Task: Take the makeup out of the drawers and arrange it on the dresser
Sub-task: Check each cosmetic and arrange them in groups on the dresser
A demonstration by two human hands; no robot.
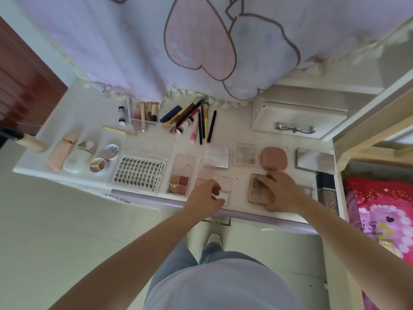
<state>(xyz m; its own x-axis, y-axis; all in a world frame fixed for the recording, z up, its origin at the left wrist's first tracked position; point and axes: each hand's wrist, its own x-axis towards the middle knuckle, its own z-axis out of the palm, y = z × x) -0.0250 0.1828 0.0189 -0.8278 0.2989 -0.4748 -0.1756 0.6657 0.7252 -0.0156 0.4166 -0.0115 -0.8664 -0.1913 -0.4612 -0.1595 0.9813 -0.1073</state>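
Observation:
Makeup lies spread over the white dresser top (93,101). My left hand (206,194) pinches a small clear pale-pink compact (225,186) near the front edge. My right hand (280,192) grips a brown eyeshadow palette (257,191) lying flat to its right. To the left sit a four-pan blush palette (180,181) and a tray of false lashes (139,172). Behind my hands lie a marbled compact (216,156), a pale eyeshadow palette (245,154) and a pink rounded compact (271,158).
Pencils and brushes (196,119) fan out by a clear holder (145,120) at the back, under a hanging curtain (178,41). Bottles and small jars (73,157) stand at the left. A white drawer box (297,117) sits back right; a bed (384,209) lies right.

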